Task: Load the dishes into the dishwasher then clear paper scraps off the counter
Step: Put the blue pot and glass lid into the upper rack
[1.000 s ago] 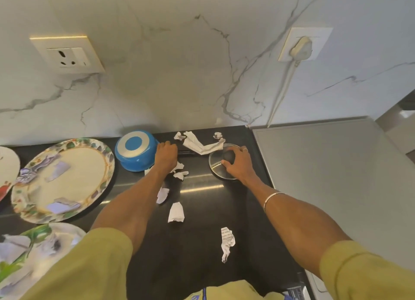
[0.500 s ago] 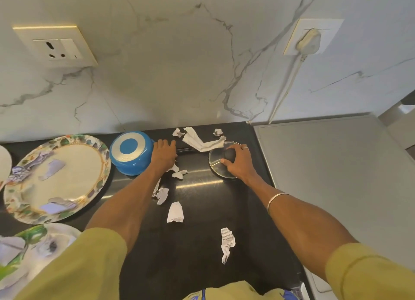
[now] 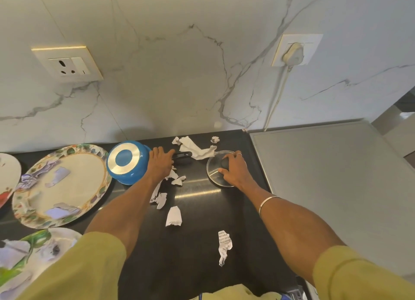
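Black counter (image 3: 202, 266), bounded at 12 o'clock by a veined marble wall (image 3: 168, 86) and at 3 o'clock by a grey appliance top (image 3: 336, 187) that meets it along a straight seam. The widest bare stretch of counter lies at 6 o'clock, between the person's two forearms.

Left hand (image 3: 160, 162): fingers wrapped over the black handle (image 3: 183, 155) of a blue saucepan (image 3: 126, 161), which sits upside down at 10 o'clock with its silver-ringed base facing up. Right hand (image 3: 233, 168): fingers and thumb curled around the dark knob (image 3: 223, 163) of a round glass lid (image 3: 215, 171), which lies flat on the counter at 1 o'clock, close to the seam.

Paper scraps: a long crumpled white piece (image 3: 195, 148) at 12 o'clock, between the handle and the lid rim; a small ball (image 3: 215, 139) near the wall; small bits (image 3: 178, 180) just below the left wrist; a torn strip (image 3: 160, 197) beside the left forearm; a folded piece (image 3: 173, 216) at centre; a printed piece (image 3: 224, 246) at 5 o'clock.

A floral-rimmed plate (image 3: 89, 165) at 9 o'clock carries more scraps, and sits just beside the saucepan. A green-patterned plate (image 3: 65, 234) lies at 8 o'clock, partly under the yellow-green sleeve (image 3: 74, 270). A wall socket (image 3: 67, 66) is at 10 o'clock; a plugged-in white plug (image 3: 293, 54) with its cord is at 2 o'clock.
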The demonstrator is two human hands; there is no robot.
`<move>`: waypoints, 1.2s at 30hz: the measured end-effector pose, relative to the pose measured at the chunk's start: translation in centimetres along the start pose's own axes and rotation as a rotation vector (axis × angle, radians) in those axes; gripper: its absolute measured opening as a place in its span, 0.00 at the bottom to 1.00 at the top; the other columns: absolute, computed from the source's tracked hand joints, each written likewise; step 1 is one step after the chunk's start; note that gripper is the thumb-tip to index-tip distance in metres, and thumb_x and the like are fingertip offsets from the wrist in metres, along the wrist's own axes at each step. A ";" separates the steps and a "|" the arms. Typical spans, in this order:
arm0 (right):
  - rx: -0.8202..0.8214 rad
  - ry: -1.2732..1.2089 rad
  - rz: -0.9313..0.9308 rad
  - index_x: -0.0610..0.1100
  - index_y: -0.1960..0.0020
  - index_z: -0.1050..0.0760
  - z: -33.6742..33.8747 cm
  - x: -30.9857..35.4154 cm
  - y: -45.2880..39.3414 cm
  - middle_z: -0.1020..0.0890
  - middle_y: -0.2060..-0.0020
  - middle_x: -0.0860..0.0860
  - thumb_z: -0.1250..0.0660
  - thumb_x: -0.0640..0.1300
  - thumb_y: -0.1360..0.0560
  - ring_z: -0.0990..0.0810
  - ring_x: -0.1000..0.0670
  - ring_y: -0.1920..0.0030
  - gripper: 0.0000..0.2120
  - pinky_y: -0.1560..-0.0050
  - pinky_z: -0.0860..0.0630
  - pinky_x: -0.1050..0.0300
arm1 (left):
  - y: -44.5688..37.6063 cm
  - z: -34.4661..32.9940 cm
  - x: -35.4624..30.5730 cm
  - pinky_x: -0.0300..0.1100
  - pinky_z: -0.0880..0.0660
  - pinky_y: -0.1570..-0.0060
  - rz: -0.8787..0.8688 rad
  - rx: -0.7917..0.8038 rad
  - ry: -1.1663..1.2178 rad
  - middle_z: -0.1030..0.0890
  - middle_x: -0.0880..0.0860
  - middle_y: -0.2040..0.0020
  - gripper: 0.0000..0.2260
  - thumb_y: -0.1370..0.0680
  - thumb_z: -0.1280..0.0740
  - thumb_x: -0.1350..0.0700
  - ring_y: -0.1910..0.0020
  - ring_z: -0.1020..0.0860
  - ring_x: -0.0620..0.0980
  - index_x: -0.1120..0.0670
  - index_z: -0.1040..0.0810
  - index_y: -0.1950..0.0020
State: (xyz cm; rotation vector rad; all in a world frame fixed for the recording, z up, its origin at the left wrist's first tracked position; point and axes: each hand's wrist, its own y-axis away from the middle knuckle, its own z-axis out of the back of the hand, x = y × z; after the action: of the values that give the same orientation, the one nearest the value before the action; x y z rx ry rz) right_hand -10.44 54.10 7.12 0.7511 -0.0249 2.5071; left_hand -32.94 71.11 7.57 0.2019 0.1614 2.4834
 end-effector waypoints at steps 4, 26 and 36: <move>-0.042 0.042 0.009 0.45 0.34 0.29 0.6 -0.2 1.7 0.32 0.34 0.45 0.25 0.52 0.29 0.27 0.44 0.36 0.27 0.36 0.27 0.53 | 0.7 1.2 -0.4 0.52 0.38 0.33 -0.004 -0.023 0.004 0.31 0.62 0.35 0.18 0.17 0.41 0.52 0.36 0.33 0.60 0.49 0.36 0.27; -0.236 -0.030 -0.012 0.43 0.35 0.27 5.8 -2.6 14.5 0.30 0.37 0.45 0.23 0.52 0.30 0.24 0.44 0.41 0.28 0.40 0.25 0.54 | 11.8 5.3 -8.1 0.54 0.41 0.31 -0.085 -0.065 -0.068 0.31 0.63 0.33 0.20 0.18 0.41 0.55 0.33 0.34 0.61 0.49 0.35 0.26; -0.191 0.026 0.035 0.42 0.34 0.28 7.8 -7.4 25.4 0.31 0.37 0.43 0.25 0.51 0.29 0.25 0.42 0.39 0.27 0.37 0.26 0.50 | 22.1 4.2 -14.9 0.56 0.43 0.30 -0.092 -0.071 -0.023 0.32 0.64 0.33 0.17 0.17 0.44 0.55 0.32 0.35 0.62 0.50 0.34 0.27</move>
State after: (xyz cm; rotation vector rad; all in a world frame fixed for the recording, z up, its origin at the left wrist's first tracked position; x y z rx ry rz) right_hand -13.50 27.39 13.14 0.6439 -0.2669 2.5030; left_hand -33.39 44.83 13.72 0.1896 0.0715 2.3898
